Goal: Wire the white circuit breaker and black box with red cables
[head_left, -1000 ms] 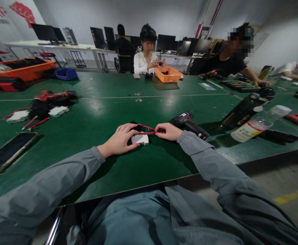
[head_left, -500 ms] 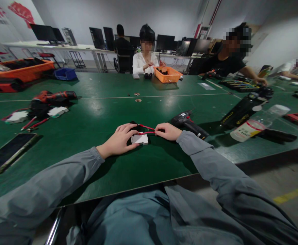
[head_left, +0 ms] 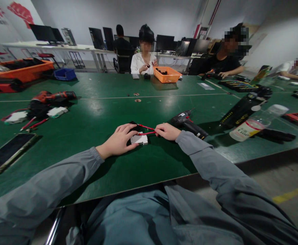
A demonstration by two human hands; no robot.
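Observation:
A small white plastic block (head_left: 141, 139) lies on the green table (head_left: 149, 163) in front of me, a black part (head_left: 133, 125) at its far left. My left hand (head_left: 123, 139) grips them from the left, thumb at the near side and fingers over the far side. Two red wires (head_left: 147, 127) run from them to the right. My right hand (head_left: 167, 131) pinches the wires near their right ends; its fingertips hide the very ends. Just beyond my right hand lies a black power drill (head_left: 188, 124).
At right stand a black bottle (head_left: 241, 108) and a clear labelled bottle (head_left: 248, 130). On the left are a phone (head_left: 8, 153), a red drill (head_left: 49, 98) and more white blocks (head_left: 57, 111). Across the table, co-workers sit near an orange basket (head_left: 168, 75).
My hands, the white block and the wires stay almost where they were. Across the table, the co-worker in black has drawn an outstretched arm back, and the one in white has shifted their hands.

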